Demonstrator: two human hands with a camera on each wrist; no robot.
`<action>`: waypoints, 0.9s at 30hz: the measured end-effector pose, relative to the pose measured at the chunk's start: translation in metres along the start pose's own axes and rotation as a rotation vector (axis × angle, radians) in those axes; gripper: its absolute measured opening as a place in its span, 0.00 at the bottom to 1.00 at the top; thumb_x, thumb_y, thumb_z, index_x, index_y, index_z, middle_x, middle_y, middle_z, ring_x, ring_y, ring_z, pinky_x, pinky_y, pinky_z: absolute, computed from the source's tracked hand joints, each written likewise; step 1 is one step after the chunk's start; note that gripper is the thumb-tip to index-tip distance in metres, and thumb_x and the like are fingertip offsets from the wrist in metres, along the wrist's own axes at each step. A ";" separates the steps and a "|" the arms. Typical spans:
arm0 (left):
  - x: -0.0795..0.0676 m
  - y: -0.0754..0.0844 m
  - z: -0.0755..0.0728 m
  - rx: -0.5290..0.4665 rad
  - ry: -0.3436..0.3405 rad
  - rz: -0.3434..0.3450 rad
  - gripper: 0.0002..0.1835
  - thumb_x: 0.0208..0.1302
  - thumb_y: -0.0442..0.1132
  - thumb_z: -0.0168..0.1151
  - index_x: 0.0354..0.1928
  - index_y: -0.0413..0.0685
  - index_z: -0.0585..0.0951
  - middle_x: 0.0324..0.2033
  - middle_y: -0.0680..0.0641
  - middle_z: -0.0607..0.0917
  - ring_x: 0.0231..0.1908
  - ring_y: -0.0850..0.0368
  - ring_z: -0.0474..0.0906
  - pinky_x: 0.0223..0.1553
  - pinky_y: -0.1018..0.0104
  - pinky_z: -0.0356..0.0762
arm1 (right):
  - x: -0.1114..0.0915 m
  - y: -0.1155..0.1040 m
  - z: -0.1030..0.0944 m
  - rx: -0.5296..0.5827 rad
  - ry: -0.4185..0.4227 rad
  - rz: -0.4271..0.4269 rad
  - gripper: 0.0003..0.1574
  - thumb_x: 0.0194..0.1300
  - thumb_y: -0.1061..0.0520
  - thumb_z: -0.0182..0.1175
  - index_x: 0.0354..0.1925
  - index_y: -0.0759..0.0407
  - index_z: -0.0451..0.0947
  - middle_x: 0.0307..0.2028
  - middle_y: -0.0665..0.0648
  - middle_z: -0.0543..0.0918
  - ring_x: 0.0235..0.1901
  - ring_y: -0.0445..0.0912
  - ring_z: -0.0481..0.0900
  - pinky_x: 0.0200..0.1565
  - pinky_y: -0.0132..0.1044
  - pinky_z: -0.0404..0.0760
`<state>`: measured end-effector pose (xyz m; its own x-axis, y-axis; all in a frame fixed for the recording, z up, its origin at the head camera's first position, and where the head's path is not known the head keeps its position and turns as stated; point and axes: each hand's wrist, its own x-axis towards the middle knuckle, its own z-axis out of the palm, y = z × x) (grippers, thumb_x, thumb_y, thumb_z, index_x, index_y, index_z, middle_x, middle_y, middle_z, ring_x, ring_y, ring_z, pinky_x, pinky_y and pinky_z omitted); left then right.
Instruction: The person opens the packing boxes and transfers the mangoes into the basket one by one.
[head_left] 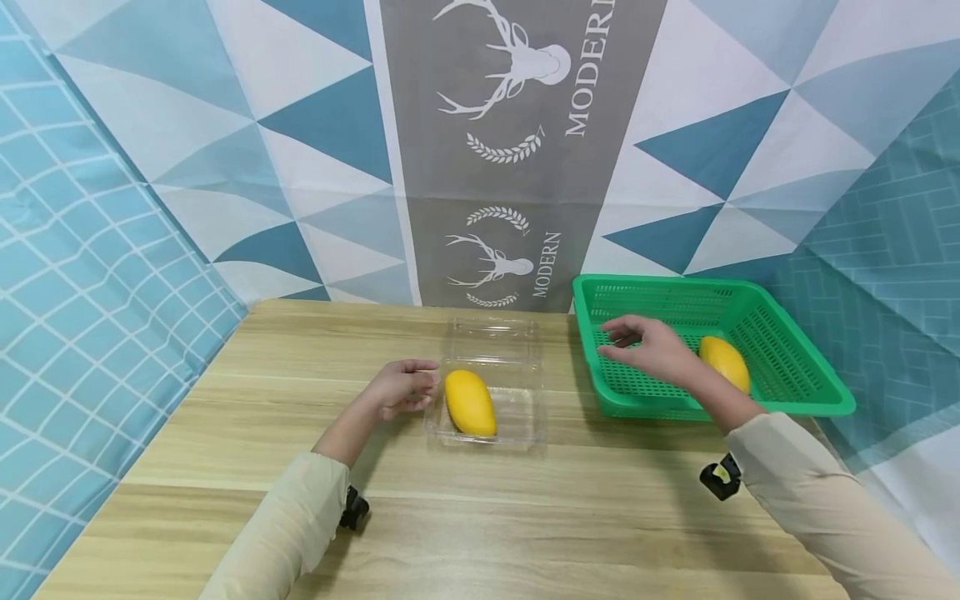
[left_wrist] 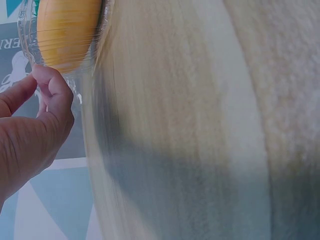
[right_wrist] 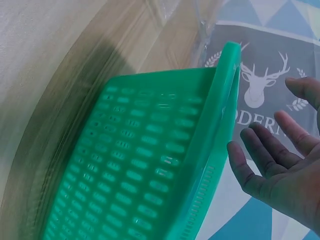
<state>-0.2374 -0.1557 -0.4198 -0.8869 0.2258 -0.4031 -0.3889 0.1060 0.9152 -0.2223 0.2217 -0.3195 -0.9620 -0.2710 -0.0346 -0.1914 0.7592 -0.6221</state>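
Note:
A clear plastic clamshell box (head_left: 517, 417) lies with its lid (head_left: 491, 340) raised at the back, and one yellow mango (head_left: 470, 403) sits in its left half. My left hand (head_left: 405, 390) pinches the box's left edge between thumb and index finger; the left wrist view shows the fingertips (left_wrist: 44, 75) right at that rim, below the mango (left_wrist: 67, 35). Over the left part of a green plastic basket (head_left: 798, 350) hovers my right hand (head_left: 651, 350), fingers spread and relaxed, with nothing in it. A second mango (head_left: 726, 363) lies in the basket, partly covered by the right forearm.
Everything stands on a wood-grain table (head_left: 480, 517). Behind it hangs a patterned cloth (head_left: 480, 183) with deer heads, and blue tile-patterned cloth (head_left: 82, 250) lines the left side. The basket reaches over the table's right edge.

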 end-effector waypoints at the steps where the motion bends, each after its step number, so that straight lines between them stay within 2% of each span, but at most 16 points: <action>1: 0.000 0.000 0.000 -0.003 0.002 -0.002 0.24 0.59 0.35 0.54 0.59 0.42 0.65 0.35 0.44 0.74 0.29 0.59 0.72 0.29 0.73 0.76 | 0.000 -0.001 0.000 -0.006 0.001 0.002 0.33 0.54 0.38 0.57 0.53 0.54 0.70 0.48 0.59 0.75 0.47 0.51 0.72 0.43 0.43 0.75; 13: 0.000 0.000 0.001 -0.006 0.011 0.001 0.24 0.59 0.34 0.53 0.58 0.41 0.65 0.33 0.46 0.74 0.29 0.59 0.72 0.28 0.74 0.76 | 0.001 -0.013 0.005 0.004 -0.010 -0.012 0.32 0.55 0.41 0.57 0.54 0.56 0.69 0.48 0.57 0.75 0.48 0.50 0.72 0.44 0.43 0.76; 27: 0.002 -0.001 0.001 -0.007 0.017 -0.011 0.24 0.59 0.34 0.54 0.58 0.42 0.65 0.36 0.44 0.74 0.29 0.59 0.72 0.28 0.73 0.76 | 0.003 -0.023 0.015 0.011 -0.026 -0.018 0.27 0.54 0.42 0.59 0.50 0.52 0.72 0.47 0.57 0.77 0.47 0.49 0.73 0.46 0.44 0.76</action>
<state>-0.2381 -0.1541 -0.4212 -0.8869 0.2078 -0.4126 -0.3999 0.1016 0.9109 -0.2175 0.1950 -0.3170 -0.9529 -0.3001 -0.0433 -0.2067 0.7473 -0.6315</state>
